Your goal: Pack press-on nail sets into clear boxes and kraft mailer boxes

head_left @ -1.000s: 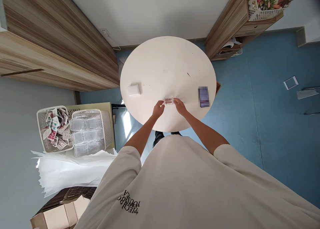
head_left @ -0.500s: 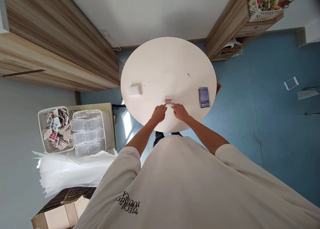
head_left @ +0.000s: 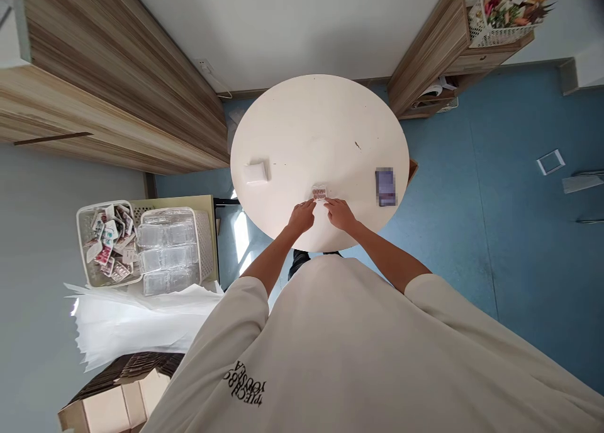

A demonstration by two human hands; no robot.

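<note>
A small clear plastic box (head_left: 319,192) with rows of reddish-pink pieces inside lies near the front edge of the round white table (head_left: 311,118). My left hand (head_left: 302,216) has its fingertips on the box's near left corner. At the near right corner, the fingertips of my right hand (head_left: 340,214) press on the same box, fingers bent toward it. What the thumbs do is too small to make out. To the left sits a small white block-like pack (head_left: 255,173); on the right lies a phone-like item (head_left: 385,187) whose surface is blurred out.
Left of me, a white basket (head_left: 81,241) holds loose carded packs beside another basket (head_left: 204,244) of stacked clear plastic boxes. White sheets (head_left: 141,323) and folded cardboard (head_left: 113,408) are below them. Wooden cabinets (head_left: 155,80) flank the table.
Both hands have shifted from the box's sides to its near corners, closer to me and to each other. The box stays almost in place. The view has tilted slightly.
</note>
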